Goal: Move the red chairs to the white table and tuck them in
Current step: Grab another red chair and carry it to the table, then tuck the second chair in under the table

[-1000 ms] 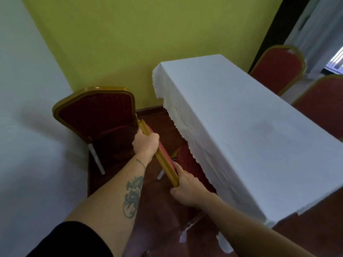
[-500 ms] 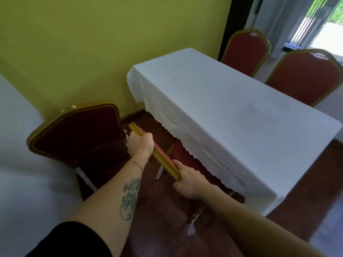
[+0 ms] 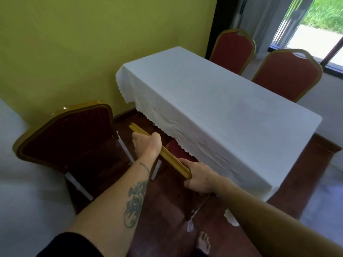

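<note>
Head view, left to right. A spare red chair (image 3: 68, 134) is leaning tilted near the yellow wall (image 3: 92, 43), beside the white table's near-left corner. The left hand (image 3: 147, 145) is wrapping its fingers around the gold top rail of the held red chair (image 3: 161, 154). The right hand (image 3: 199, 178) is gripping that rail's near end, fingers curled. This chair's red seat is sitting partly under the cloth's scalloped near edge. The white table (image 3: 213, 108) is standing end-on to the wall. Two far chairs (image 3: 285, 75) are standing along its far long edge. A bare foot (image 3: 203, 242) is showing at the bottom on the floor.
</note>
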